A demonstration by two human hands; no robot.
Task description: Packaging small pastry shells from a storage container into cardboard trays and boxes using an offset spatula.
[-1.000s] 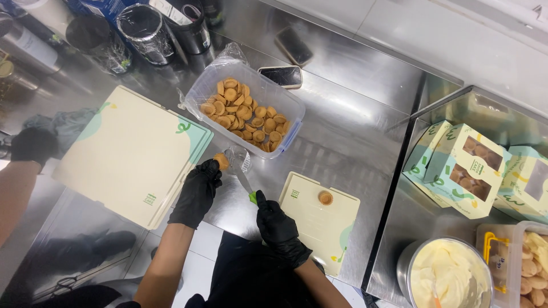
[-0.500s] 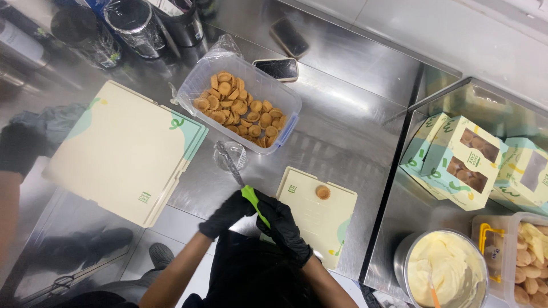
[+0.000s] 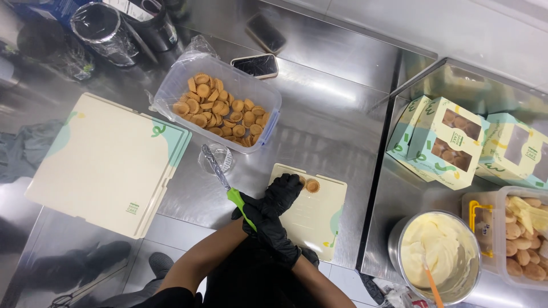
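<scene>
a: moved since half a second back: left hand (image 3: 283,193) out onto the small cream board (image 3: 319,217), fingers spread flat beside the lone tart shell (image 3: 311,185). green-handled knife (image 3: 224,181) swung up, blade now over the small clear cup (image 3: 220,158).

b: right hand (image 3: 268,227)?

a: closed round the green handle, crossed tight under the left wrist. both gloved black.

b: risks?

a: blade tip hanging over the cup, could tip it or drop whatever is on the blade onto the bench (image 3: 319,125). can't tell if anything is on the blade, too small.

b: shell?

a: sits near the top edge of the board, just beside the left fingertips, maybe touching. thin pastry, likely to crack under a hard press, or slide off the board edge with a nudge.

b: crossed arms a problem?

a: probably. knife edge close to the left forearm, slip would catch glove or skin.

b: anything else near?

a: open tub of tart shells (image 3: 220,102) just beyond the cup, phone (image 3: 255,65) behind it, stack of flat cream cartons (image 3: 103,165) to the left, bowl of cream (image 3: 436,256) and windowed boxes (image 3: 445,142) well apart on the right. wide swing of the knife could reach the tub wall.
</scene>
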